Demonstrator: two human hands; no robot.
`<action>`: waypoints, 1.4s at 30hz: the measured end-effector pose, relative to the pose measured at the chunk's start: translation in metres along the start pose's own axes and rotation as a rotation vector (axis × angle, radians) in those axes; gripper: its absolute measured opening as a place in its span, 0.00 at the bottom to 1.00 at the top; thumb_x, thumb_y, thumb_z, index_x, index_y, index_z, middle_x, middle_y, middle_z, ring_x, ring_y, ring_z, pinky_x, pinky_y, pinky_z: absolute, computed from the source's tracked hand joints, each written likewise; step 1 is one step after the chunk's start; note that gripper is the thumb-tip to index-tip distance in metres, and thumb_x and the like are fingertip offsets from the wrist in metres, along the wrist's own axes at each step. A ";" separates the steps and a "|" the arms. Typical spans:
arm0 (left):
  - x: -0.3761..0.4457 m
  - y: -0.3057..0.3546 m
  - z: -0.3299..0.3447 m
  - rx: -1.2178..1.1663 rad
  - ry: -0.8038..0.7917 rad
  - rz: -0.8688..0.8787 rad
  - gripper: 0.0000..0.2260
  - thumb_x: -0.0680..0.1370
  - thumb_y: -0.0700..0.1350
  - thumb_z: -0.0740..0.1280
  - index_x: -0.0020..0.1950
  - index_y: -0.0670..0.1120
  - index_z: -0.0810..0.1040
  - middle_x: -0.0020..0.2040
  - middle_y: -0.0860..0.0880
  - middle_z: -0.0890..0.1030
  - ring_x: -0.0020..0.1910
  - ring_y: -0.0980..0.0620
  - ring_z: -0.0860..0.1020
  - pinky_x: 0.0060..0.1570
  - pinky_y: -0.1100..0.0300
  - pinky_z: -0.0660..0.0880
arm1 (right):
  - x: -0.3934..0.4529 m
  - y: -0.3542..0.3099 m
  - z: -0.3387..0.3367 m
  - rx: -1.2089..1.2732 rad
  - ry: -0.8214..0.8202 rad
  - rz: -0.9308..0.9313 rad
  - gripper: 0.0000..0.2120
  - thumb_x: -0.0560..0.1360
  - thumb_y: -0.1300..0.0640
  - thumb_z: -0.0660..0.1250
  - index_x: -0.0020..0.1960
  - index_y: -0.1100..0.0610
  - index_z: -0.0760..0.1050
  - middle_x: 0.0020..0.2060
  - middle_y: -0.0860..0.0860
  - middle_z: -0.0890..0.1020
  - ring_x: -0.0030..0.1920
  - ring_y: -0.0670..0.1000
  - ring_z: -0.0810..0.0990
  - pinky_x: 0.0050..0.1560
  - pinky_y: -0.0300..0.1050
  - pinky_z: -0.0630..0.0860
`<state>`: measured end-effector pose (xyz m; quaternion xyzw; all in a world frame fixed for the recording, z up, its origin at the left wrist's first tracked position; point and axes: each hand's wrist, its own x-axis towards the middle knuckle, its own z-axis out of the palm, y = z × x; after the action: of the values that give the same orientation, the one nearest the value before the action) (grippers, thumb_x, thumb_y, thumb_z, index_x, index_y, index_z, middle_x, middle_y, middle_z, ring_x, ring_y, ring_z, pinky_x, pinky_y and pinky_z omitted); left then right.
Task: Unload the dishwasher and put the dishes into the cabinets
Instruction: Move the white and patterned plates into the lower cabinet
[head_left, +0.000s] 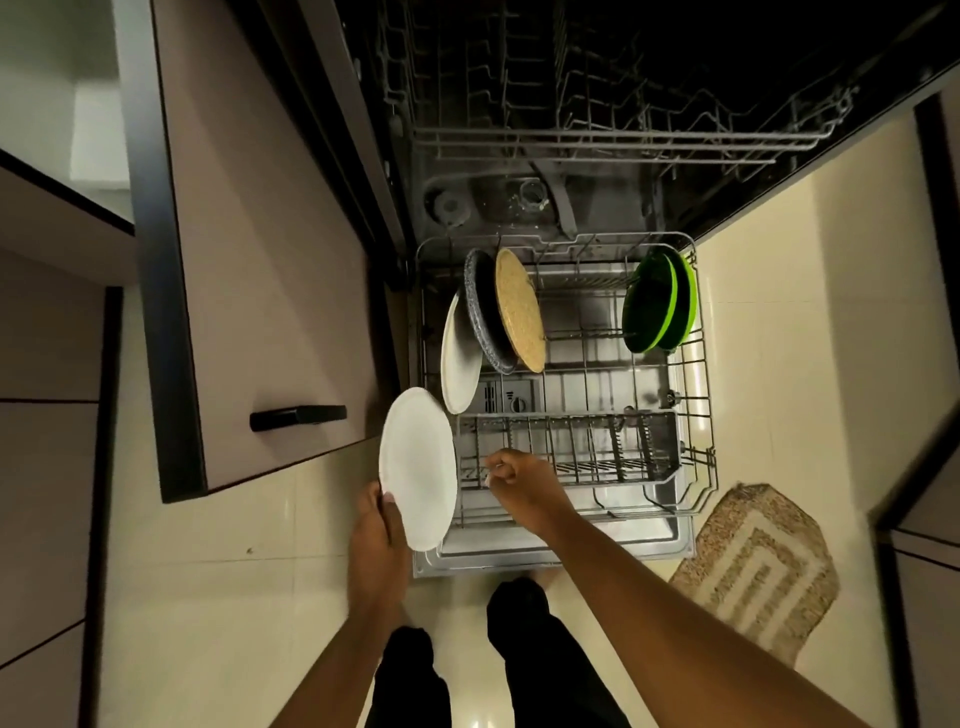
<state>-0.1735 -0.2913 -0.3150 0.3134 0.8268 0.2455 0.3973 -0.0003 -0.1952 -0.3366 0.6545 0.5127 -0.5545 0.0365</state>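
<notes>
A: Start at the left. What's there?

B: A cabinet door (249, 270) hangs open at upper left, with one black handle (297, 417). Below it, left of centre, the left hand (376, 530) has its grip closed on the lower edge of one white plate (418, 467), held clear of the rack.

A: And the other hand?

B: The right hand (511, 480) sits just right of that plate, over the near edge of the lower rack (696, 415), fingers curled in and grasping nothing.

A: How many dishes are in the rack?

B: Five. From the left: a second white plate (460, 364), one speckled grey plate (483, 312), one tan plate (519, 309), all on edge and leaning together. At the far right corner, two green plates (657, 304) stand together.

A: Anything else?

B: One upper rack (597, 135) at the top of the frame, and one patterned mat (763, 566) on the floor at lower right.
</notes>
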 end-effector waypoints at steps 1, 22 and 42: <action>-0.007 -0.001 -0.004 -0.023 0.014 -0.005 0.13 0.84 0.49 0.53 0.66 0.48 0.69 0.52 0.51 0.79 0.47 0.50 0.77 0.41 0.57 0.73 | -0.001 0.002 0.003 0.012 -0.002 0.005 0.13 0.77 0.61 0.64 0.60 0.56 0.80 0.52 0.54 0.85 0.52 0.51 0.83 0.55 0.51 0.81; 0.005 -0.057 -0.025 -0.624 -0.117 -0.514 0.10 0.80 0.50 0.66 0.58 0.49 0.80 0.53 0.47 0.84 0.53 0.44 0.82 0.43 0.51 0.81 | 0.100 -0.091 0.015 -0.153 0.281 -0.116 0.29 0.76 0.41 0.68 0.69 0.59 0.73 0.61 0.58 0.81 0.62 0.57 0.79 0.61 0.49 0.76; -0.005 -0.060 -0.037 -0.837 -0.203 -0.629 0.13 0.83 0.51 0.59 0.64 0.51 0.77 0.59 0.50 0.83 0.60 0.44 0.80 0.53 0.46 0.79 | 0.010 -0.066 0.029 -0.183 0.613 -0.241 0.05 0.76 0.57 0.68 0.45 0.57 0.82 0.31 0.48 0.81 0.27 0.43 0.75 0.29 0.36 0.74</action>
<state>-0.2201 -0.3420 -0.3311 -0.1125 0.6696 0.3919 0.6208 -0.0684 -0.1756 -0.3207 0.7194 0.6211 -0.2841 -0.1265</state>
